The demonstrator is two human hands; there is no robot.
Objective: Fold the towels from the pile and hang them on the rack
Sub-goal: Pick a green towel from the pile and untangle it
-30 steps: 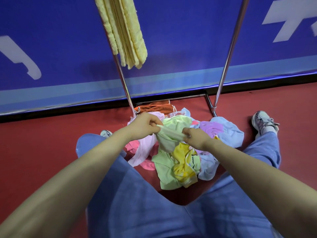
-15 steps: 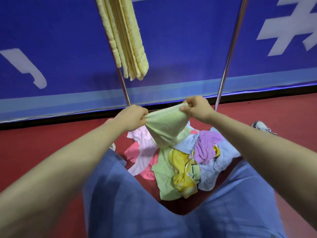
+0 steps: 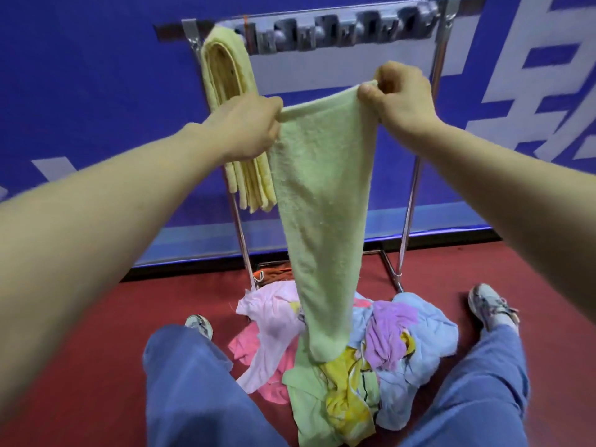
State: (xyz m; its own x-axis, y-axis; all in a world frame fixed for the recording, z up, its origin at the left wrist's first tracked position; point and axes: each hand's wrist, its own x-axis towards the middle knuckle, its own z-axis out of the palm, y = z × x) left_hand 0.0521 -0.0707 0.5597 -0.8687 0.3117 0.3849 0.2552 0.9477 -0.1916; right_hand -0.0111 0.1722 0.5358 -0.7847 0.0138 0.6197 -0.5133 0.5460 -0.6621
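The pale green terry towel (image 3: 322,195) hangs in the centre of the frame, its top edge stretched between both hands. The left hand (image 3: 248,130) grips one top corner with curled fingers; the right hand (image 3: 400,95) pinches the other corner, slightly higher. The narrow lower end seems to touch the pile of coloured towels (image 3: 406,333) on the red floor (image 3: 80,350) at bottom centre, though I cannot tell surely. If so, it may drag another cloth up. A weak pinch could slip and drop the towel. At upper left, the folded yellow towel (image 3: 225,75) on the metal rack (image 3: 409,221) hangs just behind the left hand, which could knock it off.
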